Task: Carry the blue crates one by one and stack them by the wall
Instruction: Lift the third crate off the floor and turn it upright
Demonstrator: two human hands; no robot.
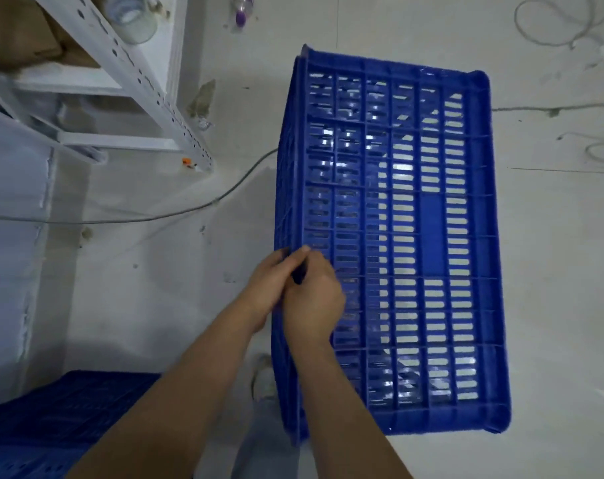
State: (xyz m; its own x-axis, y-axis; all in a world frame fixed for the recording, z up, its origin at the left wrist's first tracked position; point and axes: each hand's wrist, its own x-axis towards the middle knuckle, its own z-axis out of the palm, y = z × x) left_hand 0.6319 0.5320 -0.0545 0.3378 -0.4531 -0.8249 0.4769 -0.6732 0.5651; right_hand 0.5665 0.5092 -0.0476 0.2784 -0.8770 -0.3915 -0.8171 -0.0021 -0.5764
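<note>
Above a pale, scuffed concrete floor (552,271), a large blue slatted crate (431,236) fills the middle and right of the head view, turned so that one broad perforated face looks up at the camera and the floor shows through its slots. Both hands meet at the crate's left edge, about halfway along it. The left hand (264,288) lies on the outer side of that edge with its fingers curled round the rim, while the right hand (314,299) sits on the slatted face just beside it, fingers bent over the same rim, so the two hands touch each other and both grip the crate. Whether the crate's lower edge rests on the floor or hangs clear of it cannot be told. At the lower left corner lies a second blue crate (51,426), partly hidden by the left forearm. Below the held crate a shoe (264,378) and a trouser leg (259,440) show. A white metal shelving rack (148,95) with a perforated upright stands at the upper left, holding a clear plastic container (133,19). A grey cable (155,217) runs across the floor towards the crate, and loose white cord (566,25) coils at the upper right.
</note>
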